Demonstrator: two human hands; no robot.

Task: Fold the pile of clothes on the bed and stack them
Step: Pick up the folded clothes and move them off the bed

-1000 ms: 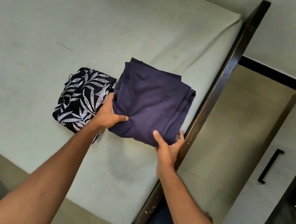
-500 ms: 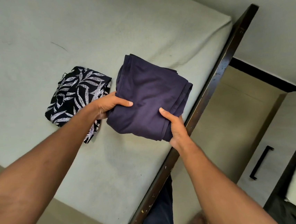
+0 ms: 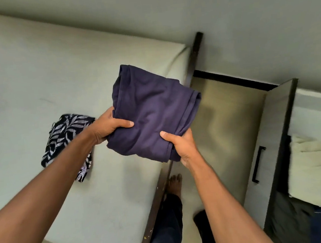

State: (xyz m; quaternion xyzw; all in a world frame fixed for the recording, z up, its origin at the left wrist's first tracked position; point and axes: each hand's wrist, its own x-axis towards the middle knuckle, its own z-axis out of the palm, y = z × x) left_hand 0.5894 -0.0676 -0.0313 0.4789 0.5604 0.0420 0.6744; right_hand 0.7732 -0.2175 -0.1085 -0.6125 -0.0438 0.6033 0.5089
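Over mattress (image 3: 33, 74) edge — purple garment (image 3: 154, 110) gripped by left hand (image 3: 107, 128), right hand (image 3: 181, 144).

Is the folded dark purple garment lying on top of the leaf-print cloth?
No, the left hand and right hand grip the dark purple garment in the air, while the leaf-print cloth lies apart on the mattress.

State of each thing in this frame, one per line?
Purple garment: folded, lifted, held at both sides.
Leaf-print garment: folded, lying on the bed.
Left hand: grips the garment's left side.
Right hand: grips its near right corner.
Cupboard door: open.
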